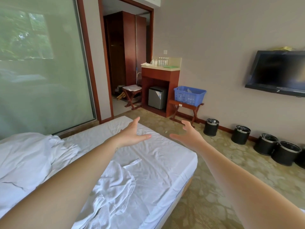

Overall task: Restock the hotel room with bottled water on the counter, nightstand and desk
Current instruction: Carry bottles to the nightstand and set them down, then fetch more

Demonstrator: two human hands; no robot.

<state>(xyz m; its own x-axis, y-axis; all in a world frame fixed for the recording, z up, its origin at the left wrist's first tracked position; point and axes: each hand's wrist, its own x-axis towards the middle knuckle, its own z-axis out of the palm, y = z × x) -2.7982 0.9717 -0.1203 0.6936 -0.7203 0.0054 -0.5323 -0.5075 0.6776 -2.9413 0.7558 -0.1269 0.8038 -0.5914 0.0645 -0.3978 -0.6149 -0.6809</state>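
The television [277,73] on the right wall is cut off by the frame edge. The blue basket [186,97] sits on a folding rack by the far wall, and what lies inside it is too blurred to name. The frosted glass panel [41,71] on the left shows only dim shapes.

Both arms reach forward. The left hand [132,132] is held above the far corner of the bed [165,156], fingers straight and spread, thumb out, holding nothing. The right hand [188,134] hangs over the carpet just right of the bed, fingers slightly bent and spread, also holding nothing. The hands face each other and do not touch.

A row of water bottles [163,61] stands upright on the counter [175,68] against the far wall, well beyond both hands. Cups stand at their left.
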